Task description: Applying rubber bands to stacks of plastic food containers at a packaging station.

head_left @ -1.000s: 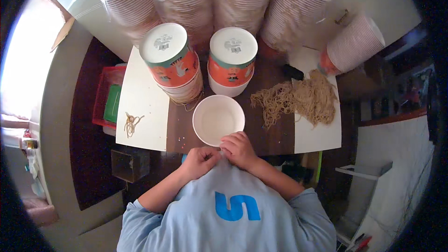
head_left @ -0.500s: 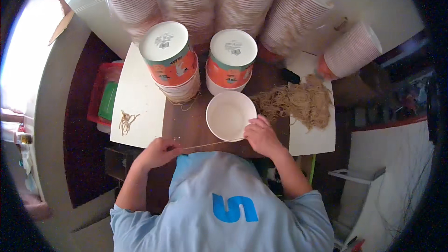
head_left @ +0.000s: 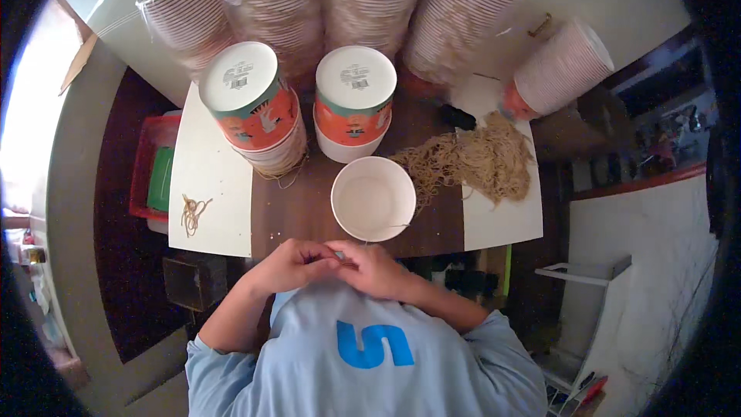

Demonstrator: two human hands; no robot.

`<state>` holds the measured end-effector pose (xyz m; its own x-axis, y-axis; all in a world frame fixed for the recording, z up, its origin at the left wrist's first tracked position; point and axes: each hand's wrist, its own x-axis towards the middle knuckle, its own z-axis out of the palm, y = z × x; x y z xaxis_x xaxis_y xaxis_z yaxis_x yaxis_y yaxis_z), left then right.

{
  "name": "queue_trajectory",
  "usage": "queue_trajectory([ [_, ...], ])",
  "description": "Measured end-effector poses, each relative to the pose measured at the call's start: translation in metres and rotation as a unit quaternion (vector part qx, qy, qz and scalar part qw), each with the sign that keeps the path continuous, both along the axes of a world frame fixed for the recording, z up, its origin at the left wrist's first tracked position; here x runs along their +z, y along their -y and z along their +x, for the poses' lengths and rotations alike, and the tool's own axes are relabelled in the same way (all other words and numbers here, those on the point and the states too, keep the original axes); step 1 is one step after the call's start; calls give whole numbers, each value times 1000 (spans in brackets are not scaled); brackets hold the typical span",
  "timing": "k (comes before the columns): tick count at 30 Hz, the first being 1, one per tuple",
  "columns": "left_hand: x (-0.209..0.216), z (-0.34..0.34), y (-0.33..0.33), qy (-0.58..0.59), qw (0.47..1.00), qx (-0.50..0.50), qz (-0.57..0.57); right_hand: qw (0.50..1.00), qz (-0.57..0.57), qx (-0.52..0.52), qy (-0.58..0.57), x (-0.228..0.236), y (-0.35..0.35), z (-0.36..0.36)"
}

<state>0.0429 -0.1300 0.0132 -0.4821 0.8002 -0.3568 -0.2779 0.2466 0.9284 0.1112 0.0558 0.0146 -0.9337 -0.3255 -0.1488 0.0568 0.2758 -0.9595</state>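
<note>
My left hand (head_left: 297, 270) and my right hand (head_left: 376, 269) meet at the table's front edge, close against my shirt. Both have their fingers closed together, pinching a thin tan string that is mostly hidden by the fingers. Just beyond them a white paper tub (head_left: 373, 199) stands upright, its mouth facing up. A short bit of string (head_left: 400, 225) shows at the tub's near right rim. Behind it are two stacks of upturned tubs, the left one (head_left: 251, 108) and the right one (head_left: 353, 108), orange and green with white bases. The left stack has string around its lower part.
A tangled heap of tan string (head_left: 494, 158) lies on the right, beside a small black object (head_left: 458, 116). Tall plastic-wrapped tub stacks (head_left: 363, 11) line the back. Another stack (head_left: 563, 69) leans at far right. A few loose strings (head_left: 193, 215) lie on the left.
My hands have come together from being apart with the string stretched between them. My right hand has left the tub's rim and moved nearer my body. The view has shifted slightly.
</note>
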Motion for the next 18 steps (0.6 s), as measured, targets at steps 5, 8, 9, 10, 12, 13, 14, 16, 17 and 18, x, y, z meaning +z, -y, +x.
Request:
queue_trajectory([
  [5, 2, -7, 11, 44, 995, -17, -90, 995, 6, -92, -29, -10, -33, -3],
  [8, -6, -8, 10, 69, 996, 7, -60, 996, 6, -88, -18, -13, -41, -4],
  [9, -8, -8, 7, 79, 996, 20, -39, 996, 6, -86, -19, -14, -43, -5],
  [10, -11, -7, 4, 94, 994, 40, -46, 997, 48, -46, 32, -17, -49, -6],
  [12, -7, -10, 1, 113, 991, 42, -51, 979, 189, -29, -76, -12, -49, -9],
  [13, -6, -11, -1, 132, 989, 38, -54, 928, 326, -16, -182, -7, -49, -10],
  [14, -7, -11, -3, 132, 989, 39, -55, 928, 325, -15, -182, -2, -47, -12],
  [16, -11, -11, -9, 133, 990, 22, -32, 962, 194, -17, -191, 6, -39, -17],
  [17, -12, -11, -12, 133, 990, 21, -32, 962, 194, -18, -191, 6, -35, -19],
  [18, -13, -12, -15, 129, 992, 10, -11, 987, 84, 11, -136, 5, -29, -22],
])
